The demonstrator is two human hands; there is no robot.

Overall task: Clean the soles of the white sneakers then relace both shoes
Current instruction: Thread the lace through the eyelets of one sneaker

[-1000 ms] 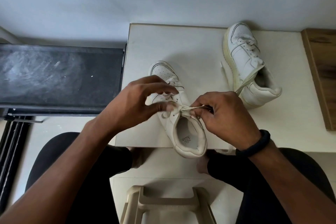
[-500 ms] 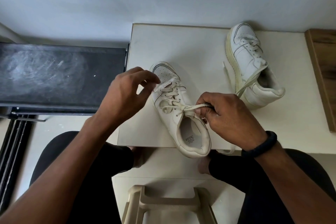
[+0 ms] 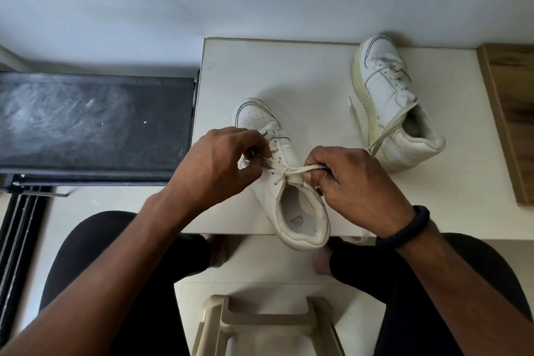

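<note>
We have both hands on the near sneaker [image 3: 277, 191], which stands upright on the pale table [image 3: 289, 72] between them, toe pointing away from us and heel just over the table's near edge. Our left hand [image 3: 219, 165] has its fingers curled and pinches one end of the lace [image 3: 291, 170] between thumb and forefinger, just over the left row of eyelets. Our right hand [image 3: 355, 182] is curled too and grips the other strand of the same lace, which runs flat over its fingers. Between the two hands the strands cross in a single knot at the top of the tongue, drawn taut to either side. The lacing toward the toe is partly hidden under the left hand, so we cannot tell how it runs.

The far sneaker [image 3: 387, 95] lies beyond the right hand and out to its right, tipped onto its side with its yellowed sole facing left. A loose lace end [image 3: 384, 131] trails from its collar toward the right hand's knuckles; whether it touches them we cannot tell. A black wristband [image 3: 404, 228] circles the right wrist. Left of the left hand sits a scuffed dark panel [image 3: 92, 121]. Far to the right of the right hand lies a wooden board [image 3: 511, 113]. Below both forearms are our legs [image 3: 86, 269] in black, and between them the top of a beige plastic stool [image 3: 268, 324]
</note>
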